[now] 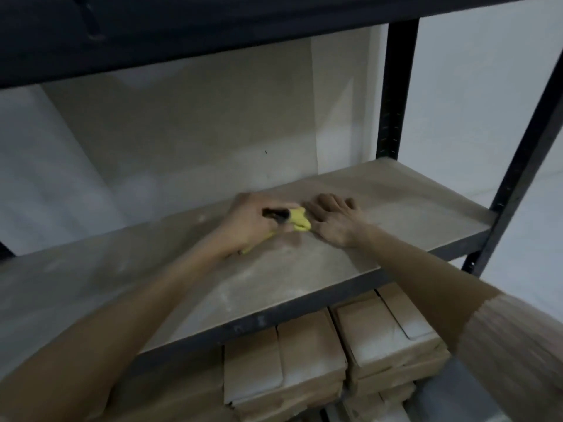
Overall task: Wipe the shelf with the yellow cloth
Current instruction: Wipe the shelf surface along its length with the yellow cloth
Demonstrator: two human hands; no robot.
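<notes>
Left hand (pixel 249 222) grips the cloth (pixel 300 220) bunched against the shelf (pixel 304 269), mid-board, ready to wipe; right hand (pixel 333 219) at its 3 o'clock lies flat, fingers spread, likely bracing

Two bare forearms visible, both uncovered from wrist to at least the elbow. Left hand (pixel 253 220): bare, no glove; no ring or watch discernible. Right hand (pixel 335 220): bare, no glove, wrist unadorned. Right upper arm carries a sleeve (pixel 515 354) of light beige-grey ribbed knit, its edge ending near the elbow. No sleeve visible on left arm. Image soft; finer details unreadable.
</notes>
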